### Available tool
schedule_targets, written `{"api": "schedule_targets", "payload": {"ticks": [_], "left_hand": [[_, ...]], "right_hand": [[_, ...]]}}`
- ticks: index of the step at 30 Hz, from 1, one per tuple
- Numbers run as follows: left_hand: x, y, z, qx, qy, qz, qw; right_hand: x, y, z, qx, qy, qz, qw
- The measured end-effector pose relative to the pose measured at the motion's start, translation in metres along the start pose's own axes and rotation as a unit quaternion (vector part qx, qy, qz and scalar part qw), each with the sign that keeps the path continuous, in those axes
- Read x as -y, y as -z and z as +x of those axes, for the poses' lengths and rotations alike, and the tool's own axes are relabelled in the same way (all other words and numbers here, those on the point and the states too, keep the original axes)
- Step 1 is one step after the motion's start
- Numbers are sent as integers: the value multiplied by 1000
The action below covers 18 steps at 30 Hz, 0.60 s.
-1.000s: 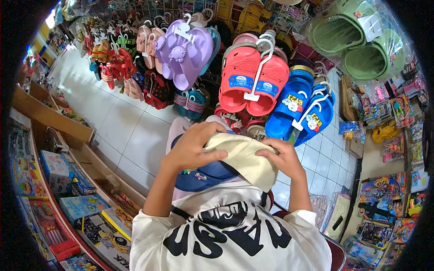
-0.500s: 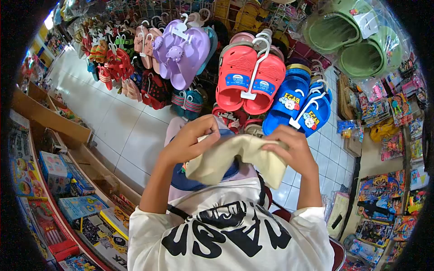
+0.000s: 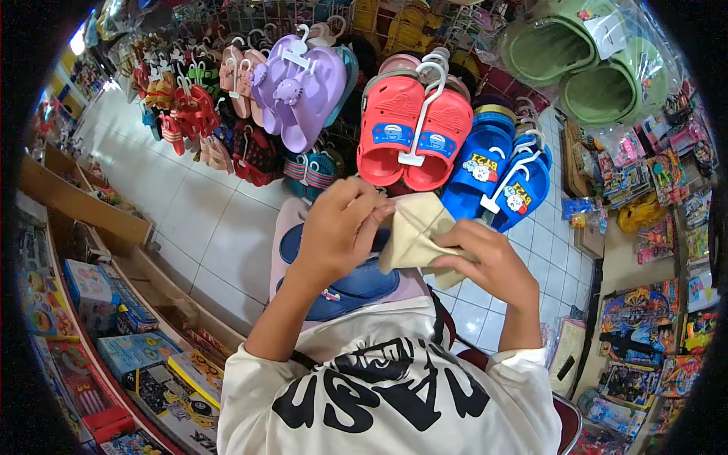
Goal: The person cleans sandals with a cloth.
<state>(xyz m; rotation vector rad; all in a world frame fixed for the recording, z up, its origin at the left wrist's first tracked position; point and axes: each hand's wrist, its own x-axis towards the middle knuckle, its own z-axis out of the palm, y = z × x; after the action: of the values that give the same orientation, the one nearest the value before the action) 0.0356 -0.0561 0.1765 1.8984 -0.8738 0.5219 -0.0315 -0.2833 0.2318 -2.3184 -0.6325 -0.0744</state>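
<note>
A pale yellow cloth [image 3: 413,231], folded over on itself, is held up in front of my chest. My left hand [image 3: 345,227] is closed, its fingertips pinching at the cloth's left edge. On the other side, my right hand [image 3: 481,254] grips the cloth between thumb and fingers. Below them a pair of dark blue clogs [image 3: 364,282] rests on my lap, partly covered by my left hand and forearm. One clog carries a small colourful charm.
Ahead hang red clogs [image 3: 413,125], blue slides [image 3: 481,167] and purple sandals [image 3: 299,91] on white hangers. Green clogs [image 3: 599,91] in plastic hang upper right. Boxed toys [image 3: 144,349] line shelves at left; packaged toys [image 3: 641,326] cover the right side.
The cloth, earlier draped wide between both hands, is now bunched into a folded piece nearer my right hand. More of the blue clogs shows below.
</note>
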Motion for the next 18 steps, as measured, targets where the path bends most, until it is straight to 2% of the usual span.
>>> {"api": "schedule_targets", "payload": {"ticks": [1,2,4,6,8,10,14,15,18], "left_hand": [[-2,-1,2,-6,7,0,1000],[-3,-2,3,-12,13,-1,1000],[-7,-3,-1,63,99,-77,990],[-7,-2,-5,132,159,-139,968],[-5,6,-3,172,68,-41,982],[1,7,-9,181,-1,15,983],[5,-1,-20,133,-113,43,984],[3,1,-18,115,-113,63,985],[0,8,-9,12,-192,151,970]], "right_hand": [[1,0,0,5,6,12,1000],[1,2,2,-39,-10,-7,999],[-1,6,6,-125,-40,-44,990],[4,8,6,-83,-25,-25,996],[11,9,1,-25,0,34,999],[8,10,-1,-30,-11,42,999],[3,9,-1,-54,-23,51,997],[4,8,-1,-58,-25,58,996],[2,9,-1,-62,-24,50,997]]}}
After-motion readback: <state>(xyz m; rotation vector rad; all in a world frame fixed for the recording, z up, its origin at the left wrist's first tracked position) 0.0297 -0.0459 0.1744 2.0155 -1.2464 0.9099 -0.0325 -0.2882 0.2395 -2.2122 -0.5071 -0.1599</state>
